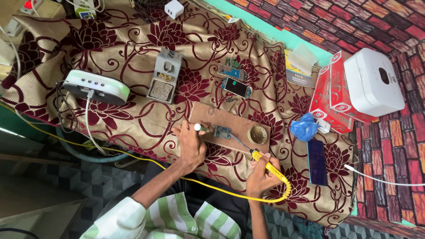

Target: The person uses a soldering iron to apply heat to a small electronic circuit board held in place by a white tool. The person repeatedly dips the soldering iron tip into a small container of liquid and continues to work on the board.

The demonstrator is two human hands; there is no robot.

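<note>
A small circuit board (pixel 222 132) lies on a brown wooden board (pixel 241 121) laid over a patterned cloth. My left hand (pixel 191 142) grips a slim tool with a white round end (pixel 198 127) right beside the circuit board's left edge. My right hand (pixel 259 174) holds a yellow-handled soldering iron (pixel 265 164); its thin metal tip reaches up-left to the circuit board. A yellow cable (pixel 212 186) runs from the iron across my lap.
A small round tin (pixel 257 134) sits on the wooden board. Further back lie a phone (pixel 237 87) and loose boards, a grey iron stand (pixel 164 76) and a white station (pixel 95 86). Right: blue bag (pixel 303 128), dark phone (pixel 317 162), red boxes (pixel 332 95), white case (pixel 372 82).
</note>
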